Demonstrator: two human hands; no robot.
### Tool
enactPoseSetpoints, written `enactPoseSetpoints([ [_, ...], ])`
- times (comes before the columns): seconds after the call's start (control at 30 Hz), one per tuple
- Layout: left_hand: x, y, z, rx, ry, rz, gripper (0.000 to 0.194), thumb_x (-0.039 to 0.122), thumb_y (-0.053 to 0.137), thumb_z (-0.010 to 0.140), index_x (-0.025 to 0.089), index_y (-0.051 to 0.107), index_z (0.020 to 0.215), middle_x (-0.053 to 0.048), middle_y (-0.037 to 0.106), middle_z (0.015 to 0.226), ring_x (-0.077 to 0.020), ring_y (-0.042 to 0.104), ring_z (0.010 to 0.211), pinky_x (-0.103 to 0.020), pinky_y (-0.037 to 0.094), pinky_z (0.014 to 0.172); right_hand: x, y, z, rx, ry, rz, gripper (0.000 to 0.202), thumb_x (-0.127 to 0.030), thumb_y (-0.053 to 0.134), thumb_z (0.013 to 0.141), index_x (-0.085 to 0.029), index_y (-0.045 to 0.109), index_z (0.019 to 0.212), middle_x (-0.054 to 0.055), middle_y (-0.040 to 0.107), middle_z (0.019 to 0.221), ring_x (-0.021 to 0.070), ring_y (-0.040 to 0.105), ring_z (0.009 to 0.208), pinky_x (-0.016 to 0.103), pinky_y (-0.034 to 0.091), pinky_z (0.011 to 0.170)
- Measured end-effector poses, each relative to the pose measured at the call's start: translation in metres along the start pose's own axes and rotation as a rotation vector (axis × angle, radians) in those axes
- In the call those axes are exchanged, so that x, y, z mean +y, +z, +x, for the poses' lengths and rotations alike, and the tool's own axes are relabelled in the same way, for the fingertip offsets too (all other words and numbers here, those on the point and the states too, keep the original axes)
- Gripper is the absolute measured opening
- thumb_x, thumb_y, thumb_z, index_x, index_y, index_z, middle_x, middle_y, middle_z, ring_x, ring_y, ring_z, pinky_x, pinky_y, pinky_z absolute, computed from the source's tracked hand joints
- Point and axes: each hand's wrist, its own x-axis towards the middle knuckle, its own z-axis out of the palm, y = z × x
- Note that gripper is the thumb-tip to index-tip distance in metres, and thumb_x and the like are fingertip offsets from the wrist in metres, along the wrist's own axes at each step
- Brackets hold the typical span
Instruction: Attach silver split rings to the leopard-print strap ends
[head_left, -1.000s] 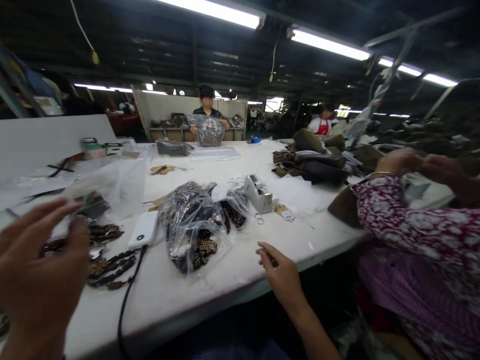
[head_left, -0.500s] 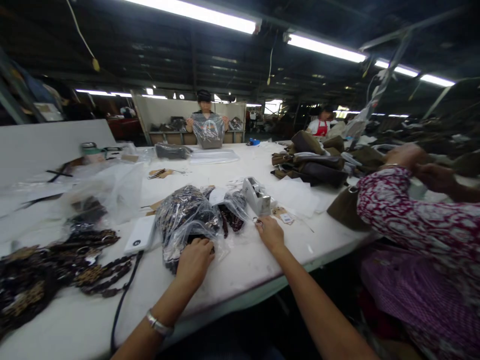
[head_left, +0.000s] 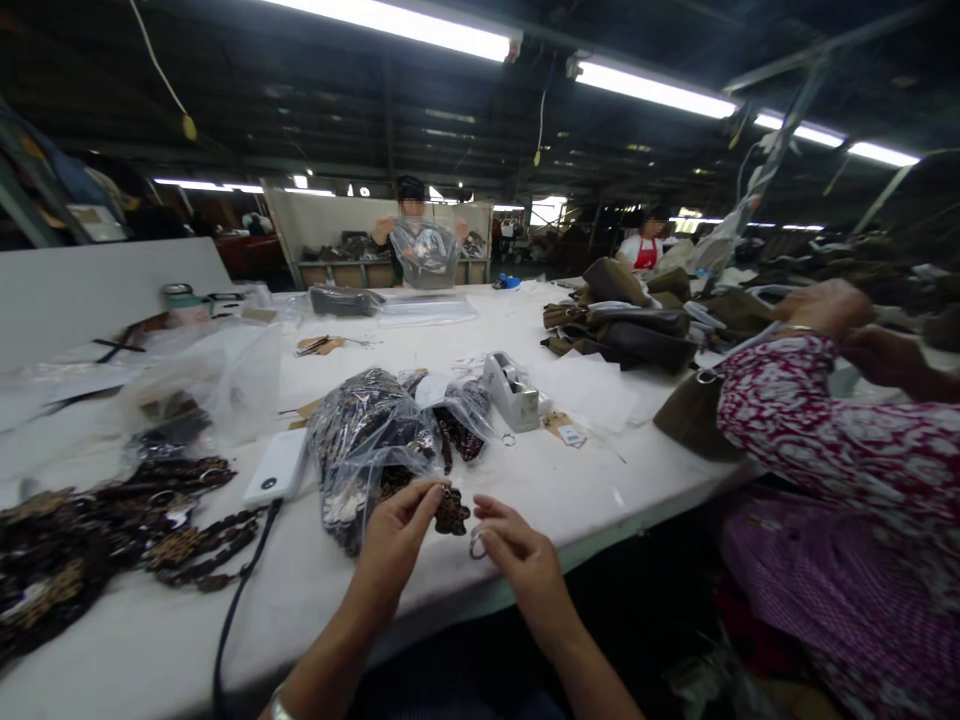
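Observation:
Between thumb and fingers, my left hand [head_left: 401, 530] pinches a small dark leopard-patterned charm [head_left: 451, 512] with a scalloped, bear-like outline. Just right of it, my right hand [head_left: 521, 550] is closed on a metal ring [head_left: 477, 545], which hangs at its fingertips. Behind my left hand lies a clear plastic bag [head_left: 375, 425] packed with dark patterned pieces. A second metal ring [head_left: 509, 440] rests on the white table [head_left: 585, 500], in front of a grey tape dispenser [head_left: 511, 392].
A white power bank [head_left: 276, 468] with a black cable lies to the left, beside a heap of dark braided straps [head_left: 97, 550]. Brown bags [head_left: 622, 320] are piled at the back right. A co-worker's patterned sleeve [head_left: 847, 420] reaches in from the right; another person [head_left: 412, 240] stands across the table.
My left hand has come out of the plastic bag with the charm. My right hand has lifted a ring and drawn back toward the left hand.

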Motion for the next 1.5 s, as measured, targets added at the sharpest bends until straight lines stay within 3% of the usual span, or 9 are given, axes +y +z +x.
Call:
enactPoseSetpoints([
  [0.07,-0.003,0.012,-0.009,-0.003,-0.067,-0.135,0.038,0.045,0.065,0.083,0.014,0.073,0.102,-0.009,0.077,0.099,-0.0252,0.071,0.095,-0.036,0.056,0.088,-0.015,0.009,-0.017,-0.066,-0.008,-0.014,0.019,-0.034,0.065,0.088,-0.021,0.078,0.087,0.009,0.067,0.124,0.0244,0.061,0.112,0.033,0.046,0.098],
  [0.23,-0.009,0.024,-0.024,-0.078,-0.101,-0.128,0.043,0.040,0.073,0.075,0.016,0.072,0.110,-0.010,0.076,0.106,-0.0255,0.072,0.095,-0.036,0.057,0.085,-0.039,0.002,-0.025,-0.054,-0.010,-0.208,0.017,-0.024,0.060,0.091,-0.021,0.076,0.086,0.003,0.072,0.083,0.0183,0.066,0.080,0.025,0.049,0.075],
  [0.47,-0.003,0.014,-0.032,-0.196,-0.075,-0.001,0.026,0.032,0.076,0.068,0.016,0.077,0.090,-0.007,0.079,0.086,-0.0241,0.074,0.079,-0.031,0.059,0.075,-0.054,-0.013,-0.034,-0.208,-0.094,-0.462,0.017,-0.014,0.058,0.090,-0.020,0.073,0.085,0.003,0.071,0.085,0.0177,0.065,0.082,0.026,0.045,0.077],
  [0.77,-0.004,0.009,-0.038,-0.204,-0.166,-0.062,0.034,0.039,0.069,0.076,0.014,0.079,0.098,-0.008,0.080,0.090,-0.0247,0.072,0.083,-0.031,0.057,0.075,-0.052,-0.010,-0.036,-0.211,-0.045,-0.385,0.016,-0.013,0.061,0.089,-0.021,0.074,0.083,0.001,0.073,0.084,0.0164,0.066,0.080,0.025,0.046,0.077],
  [0.97,-0.007,0.003,-0.035,-0.237,0.007,0.155,0.020,0.035,0.069,0.077,0.019,0.080,0.079,-0.004,0.079,0.079,-0.0216,0.071,0.076,-0.027,0.053,0.073,-0.060,-0.016,-0.037,-0.290,0.054,-0.345,0.018,-0.013,0.062,0.088,-0.021,0.076,0.081,0.000,0.075,0.080,0.0162,0.068,0.077,0.023,0.048,0.074],
  [1.07,-0.010,0.001,-0.034,-0.282,-0.001,0.152,0.021,0.036,0.068,0.078,0.019,0.079,0.076,-0.004,0.077,0.074,-0.0197,0.068,0.069,-0.025,0.053,0.067,-0.062,-0.018,-0.038,-0.312,0.088,-0.311,0.018,-0.014,0.062,0.087,-0.021,0.077,0.081,0.000,0.076,0.080,0.0163,0.069,0.078,0.023,0.048,0.074],
  [1.23,-0.013,0.005,-0.038,-0.215,-0.116,-0.018,0.028,0.042,0.065,0.081,0.015,0.075,0.079,-0.004,0.071,0.072,-0.0184,0.065,0.066,-0.026,0.052,0.063,-0.049,-0.017,-0.037,-0.280,0.139,-0.183,0.015,-0.023,0.063,0.088,-0.019,0.078,0.083,0.003,0.076,0.080,0.0190,0.068,0.078,0.027,0.050,0.076],
  [1.43,-0.004,0.000,-0.040,-0.163,0.122,0.058,0.024,0.036,0.064,0.082,0.017,0.069,0.068,-0.004,0.066,0.079,-0.0179,0.062,0.078,-0.027,0.050,0.075,-0.023,-0.018,-0.034,-0.076,0.251,0.040,0.024,-0.041,0.070,0.082,-0.017,0.076,0.078,0.010,0.069,0.115,0.0251,0.062,0.105,0.030,0.048,0.085],
  [1.5,-0.005,-0.001,-0.040,-0.160,0.161,0.105,0.022,0.035,0.063,0.083,0.018,0.069,0.071,-0.005,0.066,0.082,-0.0184,0.062,0.081,-0.025,0.049,0.072,-0.022,-0.019,-0.032,0.000,0.278,0.051,0.027,-0.044,0.072,0.080,-0.017,0.076,0.079,0.010,0.071,0.109,0.0240,0.063,0.100,0.029,0.049,0.080],
])
